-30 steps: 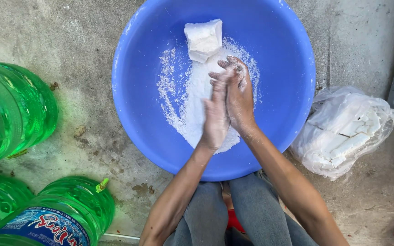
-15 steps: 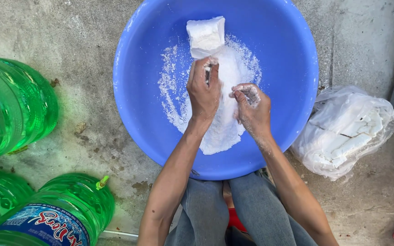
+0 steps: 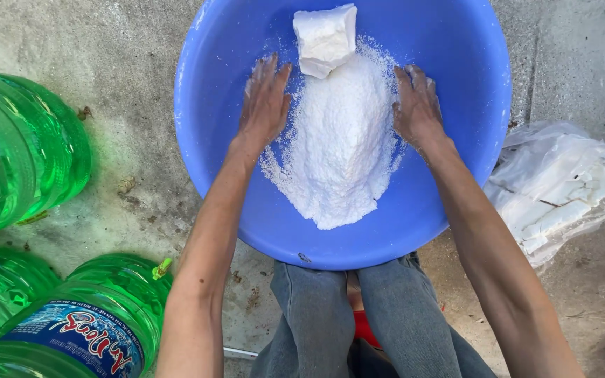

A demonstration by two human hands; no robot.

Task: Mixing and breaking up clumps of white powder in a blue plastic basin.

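Rough concrete floor [image 3: 141, 140] carries a blue basin [image 3: 456, 84]. Both hands lie flat and unclenched inside it: the left hand [image 3: 264, 105] and right hand [image 3: 416, 105] flank a heap of white powder [image 3: 341, 147] between them, with a solid white block [image 3: 325, 38] just beyond the fingertips.

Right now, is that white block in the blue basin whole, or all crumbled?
Partly crumbled. One solid white block sits at the far end of a loose powder heap in the blue basin.
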